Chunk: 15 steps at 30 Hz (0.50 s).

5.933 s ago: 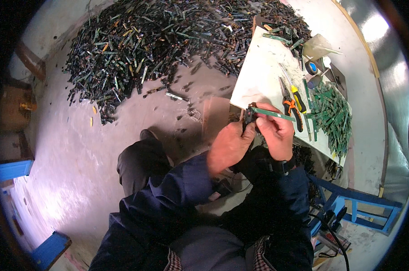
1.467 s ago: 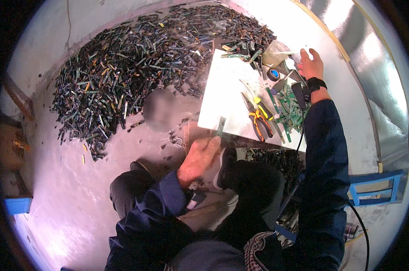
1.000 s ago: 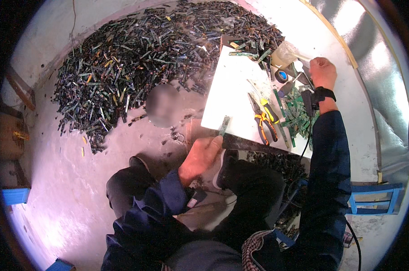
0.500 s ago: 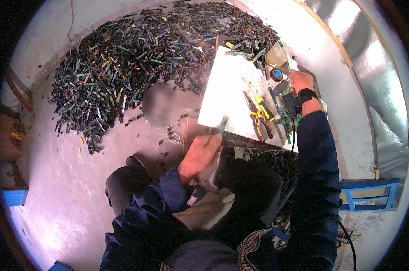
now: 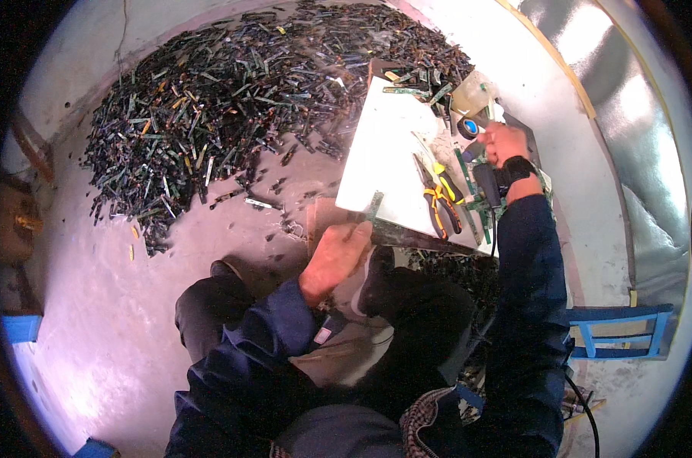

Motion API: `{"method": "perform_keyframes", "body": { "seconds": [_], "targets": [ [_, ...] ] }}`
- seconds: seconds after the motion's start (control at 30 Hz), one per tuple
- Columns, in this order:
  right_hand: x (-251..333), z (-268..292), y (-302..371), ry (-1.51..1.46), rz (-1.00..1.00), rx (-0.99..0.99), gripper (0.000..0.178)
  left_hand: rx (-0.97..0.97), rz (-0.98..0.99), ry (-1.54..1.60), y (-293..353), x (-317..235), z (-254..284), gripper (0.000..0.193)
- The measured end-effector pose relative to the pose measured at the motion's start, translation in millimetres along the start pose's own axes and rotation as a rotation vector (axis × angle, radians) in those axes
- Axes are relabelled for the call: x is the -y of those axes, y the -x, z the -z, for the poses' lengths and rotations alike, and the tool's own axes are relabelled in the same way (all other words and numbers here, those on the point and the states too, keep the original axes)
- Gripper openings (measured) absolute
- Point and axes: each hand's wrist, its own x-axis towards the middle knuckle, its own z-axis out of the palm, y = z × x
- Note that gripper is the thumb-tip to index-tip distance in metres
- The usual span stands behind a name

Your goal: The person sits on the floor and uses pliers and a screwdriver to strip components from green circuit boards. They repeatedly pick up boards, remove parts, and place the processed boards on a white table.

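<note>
My left hand (image 5: pixel 336 256) pinches the near end of a thin green circuit-board strip (image 5: pixel 375 204) at the near left edge of a white work board (image 5: pixel 373 145). My right hand (image 5: pixel 505 145) is closed over the board's far right side, slightly blurred; what its fingers hold, if anything, is hidden. Close by are a roll of blue-and-black tape (image 5: pixel 467 127) and a dark corded tool (image 5: pixel 486 182). Orange-and-black pliers (image 5: pixel 438 206) and a yellow-and-black hand tool (image 5: pixel 449 183) lie mid-board, with several green strips (image 5: pixel 472 217) to their right. A translucent cup (image 5: pixel 473 93) stands behind.
A wide heap of dark and green strips (image 5: pixel 201 114) covers the floor ahead and left. More strips (image 5: pixel 468 267) lie below the board. A blue frame (image 5: pixel 621 332) is on the right, near a black cable (image 5: pixel 590 404). My knees sit close to the board.
My right hand has shifted slightly left and toward me. My left hand still pinches the strip at nearly the same spot. The whole view has moved a little.
</note>
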Motion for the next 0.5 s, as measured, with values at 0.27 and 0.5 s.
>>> {"method": "perform_keyframes", "body": {
  "seconds": [0.27,0.5],
  "targets": [
    [19.1,-14.9,52.4,-0.337,0.065,0.095,0.014,-0.044,0.049,0.004,2.4,-9.8,1.3,0.040],
    [52.7,-42.9,214.4,-0.133,-0.008,0.098,0.028,-0.071,0.085,0.168,-0.7,-2.9,5.8,0.039]
  ]
}}
